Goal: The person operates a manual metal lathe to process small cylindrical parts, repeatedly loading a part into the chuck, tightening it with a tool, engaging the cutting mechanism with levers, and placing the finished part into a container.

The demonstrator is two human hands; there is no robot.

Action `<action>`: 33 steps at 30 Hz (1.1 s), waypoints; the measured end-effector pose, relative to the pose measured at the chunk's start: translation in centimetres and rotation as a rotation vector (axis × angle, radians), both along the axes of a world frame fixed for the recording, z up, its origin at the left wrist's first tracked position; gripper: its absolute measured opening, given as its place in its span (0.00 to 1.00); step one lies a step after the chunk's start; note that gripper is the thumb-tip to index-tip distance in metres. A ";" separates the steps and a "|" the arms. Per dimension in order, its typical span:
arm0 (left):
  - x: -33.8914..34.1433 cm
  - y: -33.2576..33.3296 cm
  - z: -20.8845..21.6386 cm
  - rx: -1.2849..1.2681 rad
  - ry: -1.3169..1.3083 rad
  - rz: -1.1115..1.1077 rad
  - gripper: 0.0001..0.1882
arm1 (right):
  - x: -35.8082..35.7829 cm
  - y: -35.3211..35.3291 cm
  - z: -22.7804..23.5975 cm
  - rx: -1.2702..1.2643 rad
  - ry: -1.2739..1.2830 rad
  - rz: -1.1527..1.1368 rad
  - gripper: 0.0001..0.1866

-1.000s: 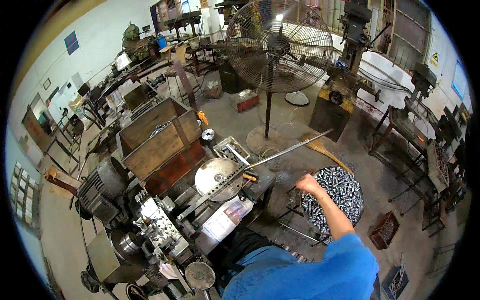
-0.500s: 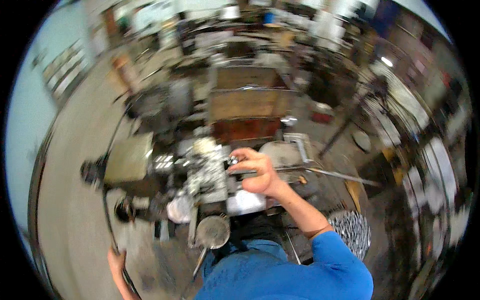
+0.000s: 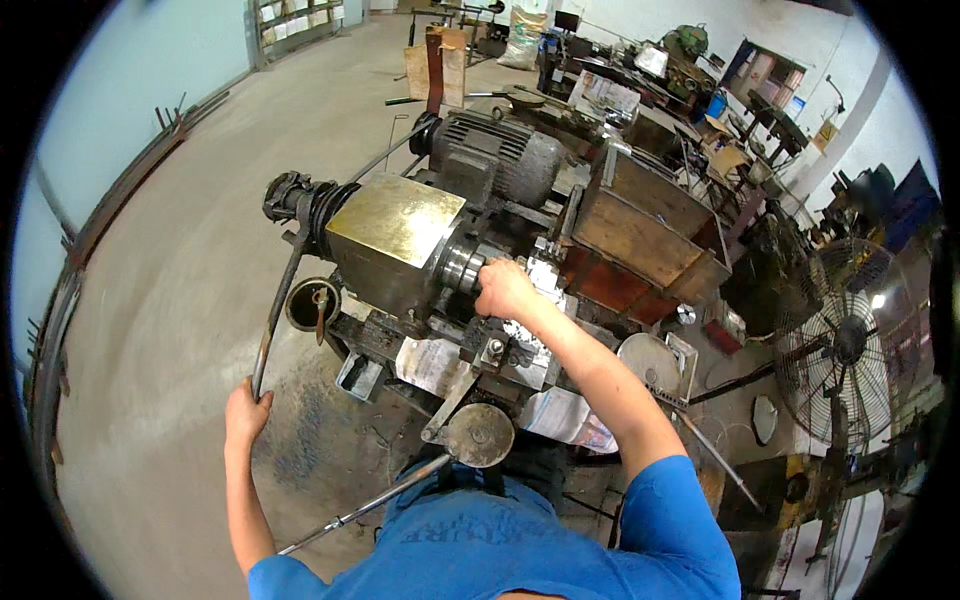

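The left hand (image 3: 247,412) grips a long metal lever (image 3: 277,301); the right hand (image 3: 507,289) curls (around what, I can't tell) at the steel chuck (image 3: 460,268).

The spindle chuck (image 3: 459,268) sits at the right end of the headstock (image 3: 392,222), the electric motor (image 3: 500,155) behind. The bin (image 3: 632,240) stands right of the electric motor, the pedestal fan (image 3: 848,342) farther right. The left hand (image 3: 246,412) is on the lever bar (image 3: 274,315), left of the headstock; the right hand (image 3: 506,290) is beside the spindle chuck.
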State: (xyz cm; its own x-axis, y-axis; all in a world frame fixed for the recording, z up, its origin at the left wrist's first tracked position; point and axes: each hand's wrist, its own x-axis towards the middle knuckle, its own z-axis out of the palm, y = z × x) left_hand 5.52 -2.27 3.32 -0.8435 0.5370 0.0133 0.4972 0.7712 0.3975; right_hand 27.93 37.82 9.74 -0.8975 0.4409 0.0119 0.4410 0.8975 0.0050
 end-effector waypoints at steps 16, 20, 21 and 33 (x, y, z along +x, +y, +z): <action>-12.0 -4.5 -1.7 -0.361 0.551 0.019 0.05 | -0.9 -2.6 1.4 -0.242 0.238 -0.179 0.16; -17.7 -4.2 -1.6 -0.369 0.665 -0.106 0.02 | -0.9 -2.3 1.3 -0.248 0.242 -0.205 0.15; -17.8 -4.0 -1.3 -0.376 0.655 -0.104 0.02 | -0.6 -2.5 1.5 -0.261 0.247 -0.207 0.15; -0.8 11.8 -22.7 -0.107 -0.158 -0.240 0.23 | 23.6 -2.2 2.7 -0.189 0.736 -0.296 0.11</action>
